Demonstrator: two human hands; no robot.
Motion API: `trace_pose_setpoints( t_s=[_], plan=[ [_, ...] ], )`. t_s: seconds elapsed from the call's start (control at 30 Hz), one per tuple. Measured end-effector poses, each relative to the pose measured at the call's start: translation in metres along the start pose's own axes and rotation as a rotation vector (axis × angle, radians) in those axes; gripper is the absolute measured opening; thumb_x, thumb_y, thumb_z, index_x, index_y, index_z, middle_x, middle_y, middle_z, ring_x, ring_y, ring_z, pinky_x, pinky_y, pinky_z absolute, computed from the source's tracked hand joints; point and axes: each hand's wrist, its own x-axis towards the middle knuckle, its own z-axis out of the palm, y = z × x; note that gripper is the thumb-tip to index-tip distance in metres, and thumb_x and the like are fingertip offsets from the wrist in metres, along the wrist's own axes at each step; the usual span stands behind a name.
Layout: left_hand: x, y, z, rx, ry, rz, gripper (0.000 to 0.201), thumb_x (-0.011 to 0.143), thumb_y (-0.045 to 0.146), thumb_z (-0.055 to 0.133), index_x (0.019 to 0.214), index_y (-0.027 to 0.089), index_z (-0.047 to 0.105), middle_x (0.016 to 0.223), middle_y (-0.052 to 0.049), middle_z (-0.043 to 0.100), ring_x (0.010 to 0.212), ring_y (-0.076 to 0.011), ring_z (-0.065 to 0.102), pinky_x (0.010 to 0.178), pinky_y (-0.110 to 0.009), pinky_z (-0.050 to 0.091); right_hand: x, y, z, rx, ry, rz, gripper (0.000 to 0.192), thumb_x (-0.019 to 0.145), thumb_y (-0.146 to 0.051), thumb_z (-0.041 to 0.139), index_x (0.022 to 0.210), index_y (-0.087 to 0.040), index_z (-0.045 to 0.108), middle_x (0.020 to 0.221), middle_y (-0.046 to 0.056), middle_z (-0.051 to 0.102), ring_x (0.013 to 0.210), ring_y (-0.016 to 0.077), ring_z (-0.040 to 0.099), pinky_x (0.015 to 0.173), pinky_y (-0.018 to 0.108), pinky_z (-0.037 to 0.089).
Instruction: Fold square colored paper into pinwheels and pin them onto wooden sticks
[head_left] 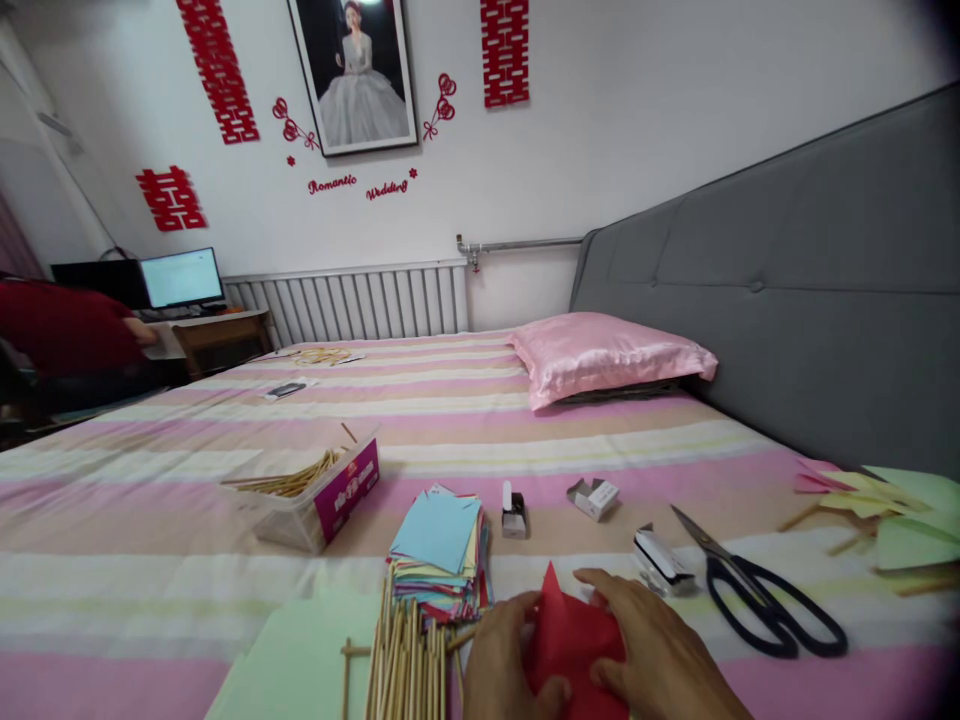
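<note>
Both my hands grip a folded red paper [571,640] low at the front of the bed. My left hand [501,660] pinches its left edge. My right hand [660,655] lies over its right side, fingers pressing on it. A point of the paper sticks up between the hands. Just left of my left hand lies a bundle of wooden sticks [409,655], and behind it a stack of coloured paper squares [442,555] topped by a blue sheet.
Black scissors [765,595] and a white stapler [660,560] lie right of my hands. A small glue bottle [513,510], a little open box [592,497], a clear tub of sticks [311,490], folded green and pink papers [892,515], a pink pillow [607,355] and a person at a desk [67,335] are around.
</note>
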Motion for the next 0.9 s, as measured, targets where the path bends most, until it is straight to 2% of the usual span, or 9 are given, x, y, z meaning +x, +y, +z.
trace_pose_setpoints(
  t_s=[0.17,0.27,0.43,0.57,0.63,0.7,0.77,0.83,0.9],
  plan=[
    [0.004,-0.009,0.002,-0.102,0.05,0.012,0.062,0.046,0.004,0.052,0.107,0.007,0.056,0.086,-0.011,0.064,0.08,-0.0226,0.057,0.075,-0.034,0.042,0.004,0.0,-0.005,0.09,-0.004,0.002,0.066,0.048,-0.004,0.048,0.112,-0.016,0.056,0.101,0.008,0.064,0.095,0.0227,0.056,0.084,0.032,0.042],
    [0.005,-0.013,0.004,-0.304,0.053,0.021,0.057,0.049,0.007,0.056,0.106,0.011,0.056,0.084,-0.009,0.063,0.07,-0.0189,0.057,0.065,-0.029,0.045,0.005,-0.006,-0.016,0.24,-0.044,0.005,0.058,0.047,-0.007,0.054,0.103,-0.02,0.06,0.102,0.006,0.066,0.095,0.0249,0.057,0.082,0.031,0.043],
    [0.005,-0.011,0.004,-0.734,0.0,0.048,0.054,0.052,0.022,0.068,0.104,0.012,0.055,0.089,-0.012,0.066,0.07,-0.0201,0.06,0.068,-0.032,0.048,0.006,-0.013,-0.031,0.707,-0.218,-0.008,0.043,0.055,-0.02,0.064,0.098,-0.018,0.061,0.085,0.006,0.071,0.078,0.0241,0.065,0.065,0.028,0.049],
    [0.003,-0.002,-0.002,-0.889,-0.016,0.029,0.054,0.051,0.029,0.075,0.1,0.013,0.058,0.09,-0.014,0.067,0.074,-0.0213,0.062,0.07,-0.033,0.048,0.008,-0.011,-0.032,0.872,-0.278,-0.043,0.024,0.066,-0.025,0.062,0.088,-0.015,0.066,0.081,0.008,0.072,0.08,0.0238,0.065,0.07,0.031,0.049],
    [0.003,0.003,-0.006,-0.914,0.025,-0.005,0.053,0.051,0.033,0.076,0.097,0.013,0.06,0.089,-0.014,0.068,0.074,-0.0214,0.063,0.07,-0.033,0.048,0.01,-0.01,-0.032,0.924,-0.277,-0.052,0.021,0.068,-0.029,0.062,0.082,-0.015,0.068,0.078,0.008,0.072,0.075,0.0232,0.066,0.067,0.031,0.05],
    [0.003,0.007,-0.011,-0.918,0.126,-0.069,0.05,0.05,0.037,0.077,0.092,0.013,0.064,0.087,-0.014,0.069,0.077,-0.0222,0.063,0.071,-0.032,0.048,0.011,-0.01,-0.033,0.942,-0.198,-0.007,0.023,0.067,-0.035,0.063,0.077,-0.015,0.069,0.068,0.006,0.072,0.068,0.0227,0.066,0.06,0.029,0.05],
    [0.004,0.01,-0.016,-0.908,0.257,-0.151,0.046,0.049,0.038,0.077,0.085,0.012,0.067,0.085,-0.013,0.07,0.08,-0.0219,0.062,0.07,-0.029,0.047,0.011,-0.01,-0.035,0.928,-0.063,0.037,0.024,0.066,-0.038,0.064,0.078,-0.017,0.069,0.064,0.003,0.07,0.066,0.0217,0.066,0.057,0.027,0.05],
    [0.006,0.01,-0.019,-0.902,0.355,-0.224,0.043,0.049,0.039,0.077,0.082,0.014,0.068,0.084,-0.01,0.071,0.08,-0.0202,0.063,0.067,-0.025,0.047,0.012,-0.01,-0.037,0.902,0.063,0.049,0.024,0.066,-0.039,0.064,0.079,-0.02,0.068,0.067,0.002,0.07,0.067,0.0205,0.065,0.06,0.026,0.05],
    [0.008,0.008,-0.02,-0.925,0.38,-0.307,0.044,0.048,0.043,0.076,0.081,0.015,0.069,0.078,-0.007,0.072,0.073,-0.0172,0.063,0.061,-0.022,0.047,0.013,-0.009,-0.038,0.879,0.163,0.016,0.022,0.065,-0.04,0.065,0.076,-0.021,0.068,0.078,0.003,0.069,0.078,0.0212,0.064,0.069,0.028,0.049]
  ],
)
